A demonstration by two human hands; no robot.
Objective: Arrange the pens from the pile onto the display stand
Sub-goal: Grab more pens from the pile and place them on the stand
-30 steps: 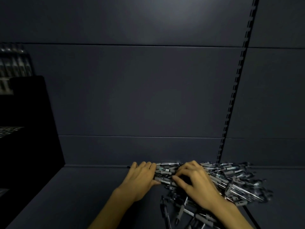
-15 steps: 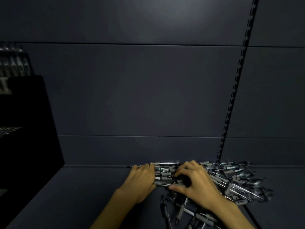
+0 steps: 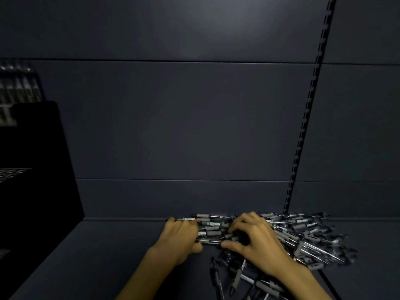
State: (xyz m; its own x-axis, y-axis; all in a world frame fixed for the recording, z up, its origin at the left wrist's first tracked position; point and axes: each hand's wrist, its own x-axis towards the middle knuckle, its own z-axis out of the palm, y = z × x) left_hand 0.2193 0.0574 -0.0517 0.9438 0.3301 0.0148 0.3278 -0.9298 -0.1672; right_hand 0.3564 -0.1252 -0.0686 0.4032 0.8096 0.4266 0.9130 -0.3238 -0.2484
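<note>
pens bunched sideways between both hands, pile spreading right of them | left hand fingers curled over bunch's left end | right hand pinches right end, thumb under | stand far left, dark | shelf beneath
</note>
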